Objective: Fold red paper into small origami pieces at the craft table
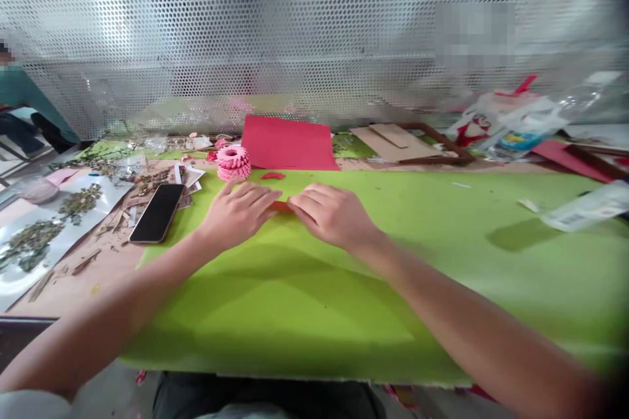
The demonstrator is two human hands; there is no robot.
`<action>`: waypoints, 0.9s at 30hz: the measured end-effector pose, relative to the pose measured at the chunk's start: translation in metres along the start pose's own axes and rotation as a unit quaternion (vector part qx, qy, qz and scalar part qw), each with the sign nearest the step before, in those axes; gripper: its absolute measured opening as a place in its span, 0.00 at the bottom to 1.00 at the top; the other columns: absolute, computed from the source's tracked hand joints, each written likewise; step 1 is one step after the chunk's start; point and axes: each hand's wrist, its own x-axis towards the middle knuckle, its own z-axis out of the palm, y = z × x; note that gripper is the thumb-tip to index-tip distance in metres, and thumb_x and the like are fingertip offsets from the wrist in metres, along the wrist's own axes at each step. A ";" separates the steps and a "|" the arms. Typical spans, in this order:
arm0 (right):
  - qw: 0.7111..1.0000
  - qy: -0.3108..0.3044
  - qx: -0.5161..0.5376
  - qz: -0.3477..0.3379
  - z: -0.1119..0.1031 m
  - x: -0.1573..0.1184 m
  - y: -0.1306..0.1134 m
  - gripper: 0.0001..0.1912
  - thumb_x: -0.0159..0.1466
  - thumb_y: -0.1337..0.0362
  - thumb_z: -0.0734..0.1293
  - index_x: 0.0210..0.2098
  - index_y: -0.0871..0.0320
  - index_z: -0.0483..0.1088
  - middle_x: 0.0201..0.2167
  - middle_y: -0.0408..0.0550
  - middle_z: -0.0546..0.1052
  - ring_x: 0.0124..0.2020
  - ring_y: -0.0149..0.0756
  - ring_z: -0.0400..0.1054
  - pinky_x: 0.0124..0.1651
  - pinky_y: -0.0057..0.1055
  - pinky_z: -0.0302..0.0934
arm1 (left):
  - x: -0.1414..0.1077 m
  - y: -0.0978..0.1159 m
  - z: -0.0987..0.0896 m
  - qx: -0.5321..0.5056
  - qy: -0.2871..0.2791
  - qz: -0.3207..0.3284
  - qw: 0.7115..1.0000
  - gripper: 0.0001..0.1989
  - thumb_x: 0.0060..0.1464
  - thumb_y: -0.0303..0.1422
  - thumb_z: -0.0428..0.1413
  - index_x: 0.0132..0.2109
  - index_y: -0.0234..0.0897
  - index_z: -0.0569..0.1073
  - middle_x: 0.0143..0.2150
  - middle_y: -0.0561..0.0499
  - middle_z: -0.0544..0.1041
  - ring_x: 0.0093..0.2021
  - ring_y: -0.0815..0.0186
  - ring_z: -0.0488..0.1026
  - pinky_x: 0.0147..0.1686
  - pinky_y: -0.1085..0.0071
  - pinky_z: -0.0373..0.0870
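Between my hands a narrow red paper strip (280, 206) shows, low over the green sheet (304, 301). My left hand (240, 209) is closed on its left end, fingers curled down. At the other end my right hand (327, 213) grips it the same way, with the thumb tucked toward the strip. Most of the strip is hidden under the fingers. Just beyond my left hand stands a stack of pink scalloped paper rings (232, 162). A small red paper piece (273, 175) lies on the green sheet beyond the strip.
A large red paper sheet (289, 143) leans at the back. Left lie a black phone (157, 213) and dried plant bits (81, 201) on white paper. Right are cardboard (393, 143), a plastic bag (523, 127) and a white bottle (592, 206). Perforated metal (295, 26) rises behind.
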 end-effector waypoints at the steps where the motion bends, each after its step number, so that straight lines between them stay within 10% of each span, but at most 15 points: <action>1: 1.000 0.000 -0.004 -0.005 -0.001 0.001 -0.001 0.16 0.72 0.64 0.57 0.38 0.60 0.76 0.33 0.50 0.81 0.36 0.38 0.72 0.37 0.32 0.61 | 0.000 0.000 0.002 0.003 0.001 0.004 1.000 0.13 0.66 0.31 0.48 0.51 0.41 0.75 0.46 0.49 0.82 0.47 0.60 0.77 0.53 0.61 0.65; 10: 0.996 0.036 -0.030 0.076 -0.002 -0.006 0.041 0.16 0.70 0.65 0.58 0.36 0.59 0.77 0.31 0.49 0.81 0.33 0.38 0.72 0.35 0.34 0.62 | -0.011 -0.031 -0.008 0.013 0.083 -0.073 0.994 0.14 0.64 0.26 0.46 0.39 0.38 0.76 0.32 0.51 0.81 0.34 0.62 0.77 0.43 0.64 0.67; 19: 0.999 0.012 -0.014 -0.051 -0.002 -0.002 0.014 0.15 0.71 0.67 0.58 0.38 0.61 0.76 0.32 0.51 0.81 0.35 0.38 0.73 0.36 0.32 0.63 | -0.005 -0.009 -0.009 0.004 0.049 -0.027 0.998 0.21 0.65 0.39 0.50 0.61 0.36 0.67 0.58 0.42 0.75 0.55 0.55 0.71 0.56 0.58 0.61; 27: 0.998 0.020 0.012 -0.054 -0.007 0.000 0.013 0.14 0.70 0.67 0.59 0.36 0.62 0.76 0.32 0.51 0.81 0.34 0.38 0.74 0.33 0.32 0.64 | -0.007 -0.007 0.001 0.038 0.067 0.019 0.997 0.11 0.65 0.29 0.51 0.37 0.40 0.77 0.33 0.54 0.82 0.34 0.65 0.76 0.44 0.64 0.64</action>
